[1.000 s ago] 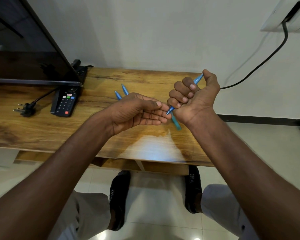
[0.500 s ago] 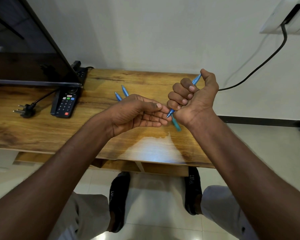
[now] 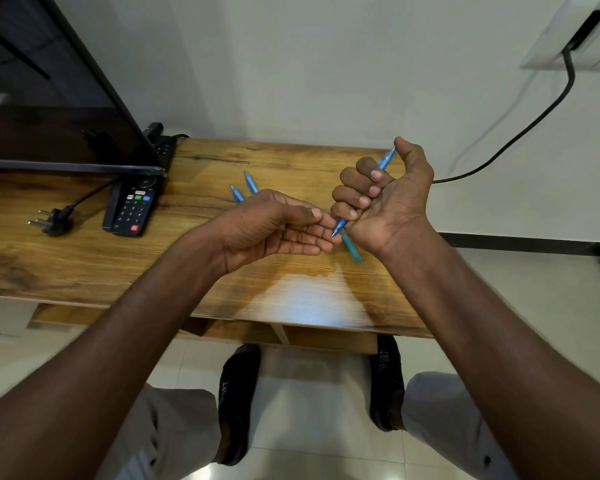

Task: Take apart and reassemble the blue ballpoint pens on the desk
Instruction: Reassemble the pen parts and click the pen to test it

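My right hand (image 3: 388,202) grips a blue ballpoint pen (image 3: 386,158) in its fist above the wooden desk (image 3: 194,268). The pen's upper end sticks out by the thumb and its tip points down-left. My left hand (image 3: 274,226) reaches across with nearly straight fingers, whose tips touch the pen's tip; the thumb lies on the index finger. A third blue pen (image 3: 352,250) lies on the desk below my right wrist. Two more blue pens (image 3: 237,192) (image 3: 250,181) lie behind my left hand, partly hidden by it.
A black remote (image 3: 132,209) and a loose plug (image 3: 51,221) lie at the left, under the edge of a dark screen (image 3: 49,133). A black cable (image 3: 520,133) hangs along the wall at right. My knees and shoes show below the desk's front edge.
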